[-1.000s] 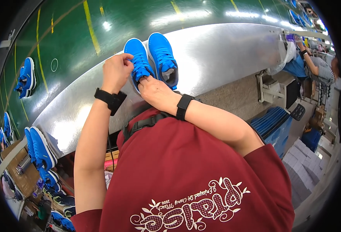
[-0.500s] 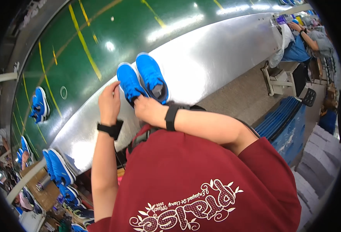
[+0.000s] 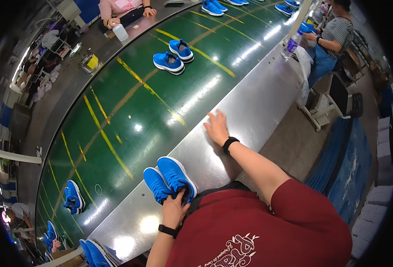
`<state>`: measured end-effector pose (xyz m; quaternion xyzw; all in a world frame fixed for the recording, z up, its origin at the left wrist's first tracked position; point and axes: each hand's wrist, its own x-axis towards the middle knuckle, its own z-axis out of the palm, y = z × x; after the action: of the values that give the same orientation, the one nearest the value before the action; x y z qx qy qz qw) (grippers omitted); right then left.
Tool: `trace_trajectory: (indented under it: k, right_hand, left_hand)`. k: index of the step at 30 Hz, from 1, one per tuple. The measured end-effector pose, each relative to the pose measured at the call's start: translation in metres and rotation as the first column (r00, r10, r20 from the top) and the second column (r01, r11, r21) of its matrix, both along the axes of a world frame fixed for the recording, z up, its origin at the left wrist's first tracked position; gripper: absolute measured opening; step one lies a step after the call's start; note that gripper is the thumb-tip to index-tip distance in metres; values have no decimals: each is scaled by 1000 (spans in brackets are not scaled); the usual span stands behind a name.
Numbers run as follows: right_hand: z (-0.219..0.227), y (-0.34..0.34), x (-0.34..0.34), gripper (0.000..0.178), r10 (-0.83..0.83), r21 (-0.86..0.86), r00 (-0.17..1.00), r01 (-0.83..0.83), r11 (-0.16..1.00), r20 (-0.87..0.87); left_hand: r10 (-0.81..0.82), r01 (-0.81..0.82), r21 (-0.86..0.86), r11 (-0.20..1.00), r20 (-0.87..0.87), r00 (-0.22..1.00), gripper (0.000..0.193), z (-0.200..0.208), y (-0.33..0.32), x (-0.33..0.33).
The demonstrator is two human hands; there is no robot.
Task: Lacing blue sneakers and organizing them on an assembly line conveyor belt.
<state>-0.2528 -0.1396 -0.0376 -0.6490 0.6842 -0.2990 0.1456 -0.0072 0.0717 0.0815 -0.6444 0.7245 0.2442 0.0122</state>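
Observation:
A pair of blue sneakers [image 3: 170, 177] with pale soles stands side by side on the metal ledge in front of me, toes pointing away. My left hand [image 3: 174, 211] is at their heels, thumb and fingers hooked into the shoe openings and closed on the collars; the fingertips are partly hidden inside. Further right, my right hand [image 3: 217, 127] hovers at or just above the ledge near the belt's edge, fingers spread and holding nothing. Beyond it on the green belt sits another blue pair [image 3: 175, 58].
The green conveyor belt [image 3: 116, 147] with yellow lines curves past the metal ledge [image 3: 258, 93]. More blue sneakers [image 3: 74, 197] ride it at left, with others [image 3: 99, 254] on the ledge at lower left. Co-workers sit across and at right, near a bottle [image 3: 291, 46] and a chair [image 3: 339, 100].
My right hand has left the sneakers and reached out to the right. My left hand has moved to their heels. The view has shifted, showing more belt and a far co-worker.

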Motion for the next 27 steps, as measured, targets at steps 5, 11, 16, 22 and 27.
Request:
trace_trajectory:
  k: [5, 11, 16, 22, 27]
  right_hand:
    - [-5, -3, -26, 54, 67, 54, 983, -58, 997, -169]
    - [2, 4, -24, 55, 76, 42, 959, -67, 997, -273]
    - [9, 5, -18, 57, 113, 123, 950, -80, 989, -290]
    - [5, 5, -19, 59, 136, 131, 947, -101, 986, -290]
    - [-2, -2, -25, 61, 120, 150, 940, -75, 986, -320]
  left_hand:
    - [153, -208, -224, 952, -238, 959, 41, 3, -46, 4]
    - [224, -269, -418, 868, -153, 962, 43, 3, -177, 54]
    - [191, -191, -422, 886, -43, 981, 50, -4, -294, 126]
    - [162, -153, -453, 878, -20, 987, 42, -10, -328, 99]
    - [103, -177, -355, 918, -218, 971, 38, -40, -247, 18]
